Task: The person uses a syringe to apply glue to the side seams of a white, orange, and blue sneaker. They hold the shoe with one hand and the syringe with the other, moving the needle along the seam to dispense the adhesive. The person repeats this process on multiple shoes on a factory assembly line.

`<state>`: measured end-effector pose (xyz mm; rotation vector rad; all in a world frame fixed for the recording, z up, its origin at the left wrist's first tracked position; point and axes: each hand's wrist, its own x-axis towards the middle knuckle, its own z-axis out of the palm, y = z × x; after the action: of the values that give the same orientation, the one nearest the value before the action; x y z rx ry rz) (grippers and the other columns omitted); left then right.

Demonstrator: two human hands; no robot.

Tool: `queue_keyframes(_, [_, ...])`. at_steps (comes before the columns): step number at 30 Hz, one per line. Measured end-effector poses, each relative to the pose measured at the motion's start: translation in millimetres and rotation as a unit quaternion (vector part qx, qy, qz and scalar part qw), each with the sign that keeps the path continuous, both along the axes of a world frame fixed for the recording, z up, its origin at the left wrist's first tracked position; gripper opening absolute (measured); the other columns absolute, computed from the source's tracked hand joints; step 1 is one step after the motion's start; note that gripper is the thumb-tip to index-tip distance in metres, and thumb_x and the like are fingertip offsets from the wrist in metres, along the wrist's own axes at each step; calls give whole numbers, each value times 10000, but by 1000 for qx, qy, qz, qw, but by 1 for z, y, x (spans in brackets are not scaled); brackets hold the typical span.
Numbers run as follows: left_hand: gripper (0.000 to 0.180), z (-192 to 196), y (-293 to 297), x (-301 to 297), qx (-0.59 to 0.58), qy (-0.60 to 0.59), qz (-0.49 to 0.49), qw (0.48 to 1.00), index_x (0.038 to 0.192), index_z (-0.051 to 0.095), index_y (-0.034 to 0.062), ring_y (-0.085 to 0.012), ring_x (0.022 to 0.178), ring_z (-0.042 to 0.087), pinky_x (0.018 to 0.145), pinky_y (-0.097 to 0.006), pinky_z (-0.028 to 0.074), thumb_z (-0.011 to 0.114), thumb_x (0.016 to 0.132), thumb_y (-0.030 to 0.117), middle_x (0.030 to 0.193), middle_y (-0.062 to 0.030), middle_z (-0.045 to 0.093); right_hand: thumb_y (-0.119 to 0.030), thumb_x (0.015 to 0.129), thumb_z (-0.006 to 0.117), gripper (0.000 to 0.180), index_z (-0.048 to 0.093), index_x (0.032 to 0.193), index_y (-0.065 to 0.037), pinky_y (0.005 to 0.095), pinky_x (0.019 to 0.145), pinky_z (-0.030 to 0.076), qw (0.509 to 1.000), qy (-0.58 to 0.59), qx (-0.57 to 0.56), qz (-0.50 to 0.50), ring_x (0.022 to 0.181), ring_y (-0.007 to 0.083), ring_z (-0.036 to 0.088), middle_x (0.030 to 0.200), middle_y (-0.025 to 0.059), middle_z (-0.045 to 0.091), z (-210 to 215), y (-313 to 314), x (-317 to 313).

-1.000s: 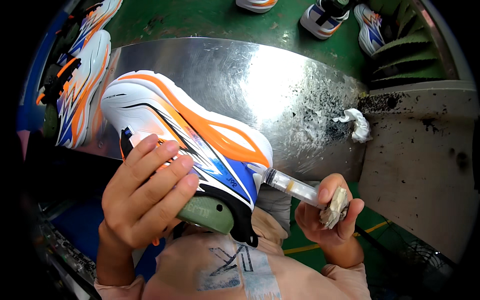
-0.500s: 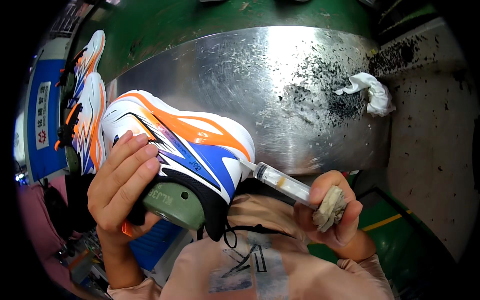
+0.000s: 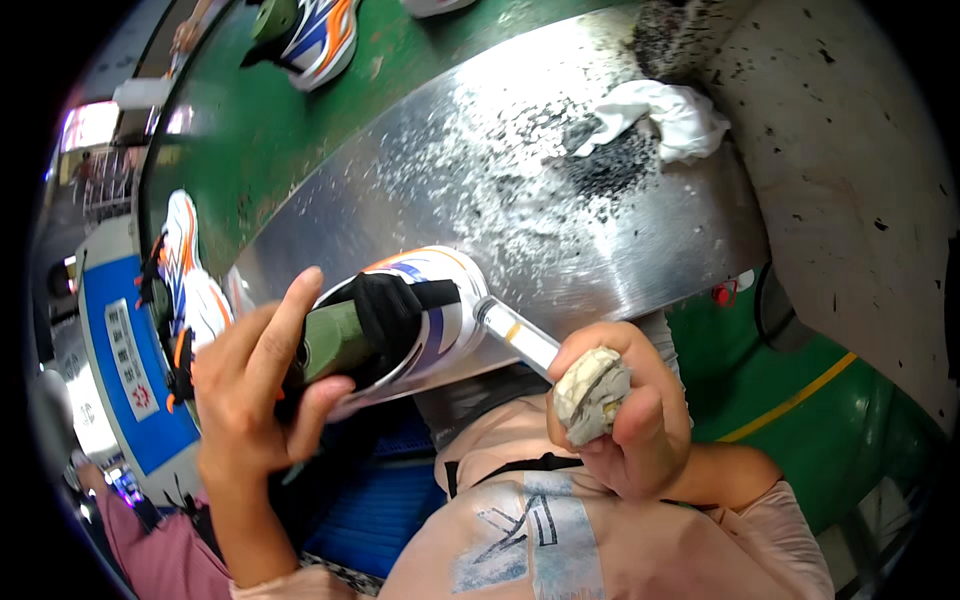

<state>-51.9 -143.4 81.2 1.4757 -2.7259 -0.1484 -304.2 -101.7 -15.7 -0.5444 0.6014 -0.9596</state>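
A white, orange and blue sneaker (image 3: 465,272) with a green shoe last (image 3: 335,338) in it sits at the near edge of a metal sheet. My left hand (image 3: 245,375) grips it at the last's end, with thumb and index finger on opposite sides; the other fingers are partly hidden. My right hand (image 3: 650,425) is closed around a clear syringe (image 3: 520,338), whose front end meets the sneaker's right end; the exact contact is hidden. A grey-beige crumpled lump (image 3: 592,395) sits at the syringe's rear, within the right hand's fingers.
The scratched metal sheet (image 3: 340,200) carries black crumbs (image 3: 610,170) and a crumpled white cloth (image 3: 675,120). Another sneaker (image 3: 325,45) stands farther back on the green surface (image 3: 235,150). More sneakers (image 3: 182,245) line the left, by a blue panel (image 3: 145,365). A pink-sleeved person (image 3: 165,550) is at lower left.
The sneaker has turned from its side to show its opening and the last from above. My right hand and the syringe have shifted left. The view has swung, so the surroundings sit differently.
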Motion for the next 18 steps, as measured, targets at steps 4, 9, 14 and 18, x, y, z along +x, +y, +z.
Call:
queue_keyframes(4, [545, -7, 18, -28, 18, 47, 156, 987, 1264, 527, -55, -269, 571, 573, 549, -338, 439, 677, 800, 189, 715, -156, 604, -625, 875, 450, 715, 401, 1151, 33, 192, 509, 316, 999, 47, -17, -3, 563, 45, 389, 708, 50, 513, 9, -3, -9])
queue_keyframes(9, [492, -10, 23, -56, -7, 46, 251, 967, 1239, 534, -62, -277, 544, 584, 521, -347, 434, 656, 820, 166, 692, -181, 606, -554, 910, 464, 648, 447, 1190, 31, 201, 688, 392, 998, 42, -28, -23, 774, 58, 484, 910, 48, 560, 12, 8, -8])
queue_keyframes(14, [415, -8, 21, -70, -11, 54, 310, 949, 1168, 567, -74, -336, 534, 601, 509, -384, 435, 623, 848, 184, 667, -208, 616, -475, 941, 482, 580, 437, 1231, 25, 206, 752, 421, 996, 31, -75, -45, 844, 59, 501, 984, 36, 557, 16, 20, 0])
queue_keyframes(18, [393, -5, 16, -72, -9, 65, 334, 940, 1123, 587, -80, -371, 574, 618, 533, -419, 444, 595, 867, 218, 669, -230, 624, -413, 954, 494, 527, 419, 1245, 19, 202, 711, 419, 990, 51, -116, -58, 812, 54, 489, 977, 33, 548, 23, 31, 9])
